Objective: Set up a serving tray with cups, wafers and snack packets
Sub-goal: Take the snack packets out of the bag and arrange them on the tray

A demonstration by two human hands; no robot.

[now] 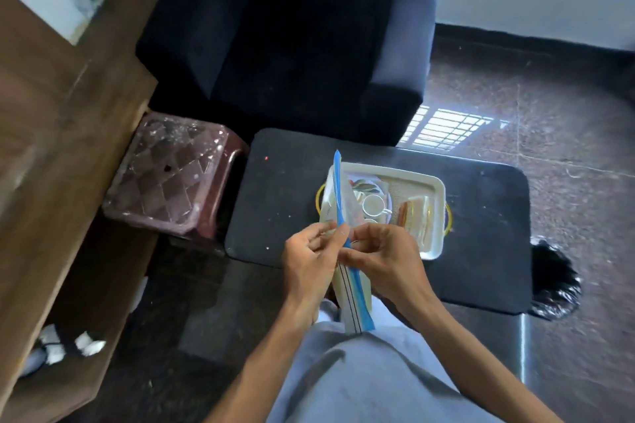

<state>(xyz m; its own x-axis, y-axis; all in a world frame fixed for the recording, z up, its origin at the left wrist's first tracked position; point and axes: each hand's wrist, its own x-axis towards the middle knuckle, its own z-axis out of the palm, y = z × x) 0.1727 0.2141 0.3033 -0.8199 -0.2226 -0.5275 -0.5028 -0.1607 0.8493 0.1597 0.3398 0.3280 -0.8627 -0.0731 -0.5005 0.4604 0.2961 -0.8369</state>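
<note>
I hold a clear zip bag (345, 203) with a blue sealing strip upright over the near left corner of the white serving tray (438, 182). My left hand (311, 261) pinches the strip from the left and my right hand (385, 259) pinches it from the right, both at mid height. On the tray stand a white cup (374, 204), a patterned plate (366, 185) behind it, and wafers in a clear wrapper (415, 216) at the right. A second cup is mostly hidden behind the bag.
The tray sits on a low black table (281, 196). A dark armchair (292, 45) stands behind it, a maroon plastic stool (168, 175) to the left, a wooden desk (51, 148) further left, and a black plastic bag (553, 282) on the floor at right.
</note>
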